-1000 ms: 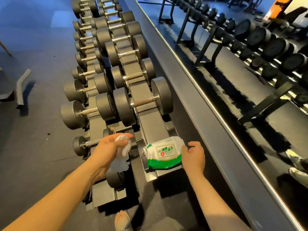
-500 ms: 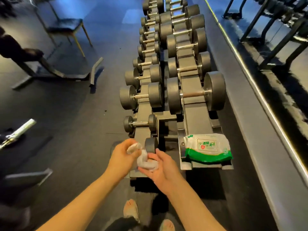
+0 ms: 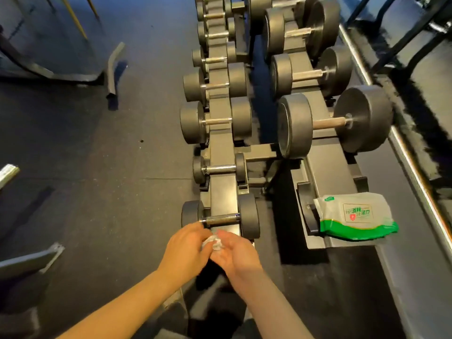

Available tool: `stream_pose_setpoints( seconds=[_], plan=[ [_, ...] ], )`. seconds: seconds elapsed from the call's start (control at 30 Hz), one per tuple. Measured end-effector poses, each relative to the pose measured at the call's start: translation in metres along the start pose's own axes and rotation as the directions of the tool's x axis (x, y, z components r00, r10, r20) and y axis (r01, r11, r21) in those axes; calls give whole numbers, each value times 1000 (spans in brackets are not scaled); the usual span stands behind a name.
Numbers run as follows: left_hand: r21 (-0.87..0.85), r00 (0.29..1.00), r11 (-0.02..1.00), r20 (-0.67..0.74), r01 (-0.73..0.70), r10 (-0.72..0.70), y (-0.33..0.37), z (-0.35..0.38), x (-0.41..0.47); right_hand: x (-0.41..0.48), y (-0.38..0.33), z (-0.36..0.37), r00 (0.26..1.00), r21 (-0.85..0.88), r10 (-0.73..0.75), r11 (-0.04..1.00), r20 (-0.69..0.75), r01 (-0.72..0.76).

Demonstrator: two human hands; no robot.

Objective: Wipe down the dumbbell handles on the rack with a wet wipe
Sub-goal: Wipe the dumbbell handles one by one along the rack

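Two hands [image 3: 187, 249] clutching crumpled white wipe [image 3: 213, 242], knurled chrome handle [image 3: 220, 219]

Crumpled white wet wipe [image 3: 213, 242] just beside nearest dumbbell's chrome handle [image 3: 220, 219]

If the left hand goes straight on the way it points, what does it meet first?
Probably the chrome handle of the nearest dumbbell, ahead of the left hand holding the wet wipe; depth unclear.

Shiny metal handle [image 3: 220, 219], matt heads [image 3: 248, 216]
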State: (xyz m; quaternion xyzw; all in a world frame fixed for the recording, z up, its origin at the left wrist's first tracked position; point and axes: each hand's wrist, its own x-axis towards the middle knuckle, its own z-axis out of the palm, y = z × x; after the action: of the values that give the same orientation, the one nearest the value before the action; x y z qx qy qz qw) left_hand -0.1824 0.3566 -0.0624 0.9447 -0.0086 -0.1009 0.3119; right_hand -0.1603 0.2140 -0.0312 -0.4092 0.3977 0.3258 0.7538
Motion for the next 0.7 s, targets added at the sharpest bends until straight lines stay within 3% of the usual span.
stream_pose_setpoints(
  seconds=[0.1, 0.23, 0.37, 0.43, 0.5, 0.57, 0.7],
  plan=[
    [-123, 991, 989, 110, 87, -74, -21, 9, 21, 13, 4, 0, 979, -377, -153, 922, -135, 92],
    [-185, 988, 974, 101, 132, -115, -46, 37, 45, 34, -12, -23, 944, -542, -301, 820, -133, 185],
    [-246, 963, 933, 133, 262, -235, -61, 73, 72, 105, -69, -61, 784, -914, -619, 339, -40, 222],
    [-328, 954, 896, 96, 300, -284, -59, 93, 88, 142, -92, -67, 725, -971, -682, 94, 97, 218],
    [-390, 954, 876, 21, 282, -298, -51, 113, 106, 178, -105, -66, 687, -966, -688, -82, 234, 246],
    [-402, 961, 890, -72, 216, -266, -41, 134, 120, 210, -109, -64, 682, -944, -664, -124, 307, 304],
    [-288, 969, 947, -160, 139, -191, -32, 180, 133, 242, -98, -69, 680, -926, -650, -106, 340, 361]
  ],
)
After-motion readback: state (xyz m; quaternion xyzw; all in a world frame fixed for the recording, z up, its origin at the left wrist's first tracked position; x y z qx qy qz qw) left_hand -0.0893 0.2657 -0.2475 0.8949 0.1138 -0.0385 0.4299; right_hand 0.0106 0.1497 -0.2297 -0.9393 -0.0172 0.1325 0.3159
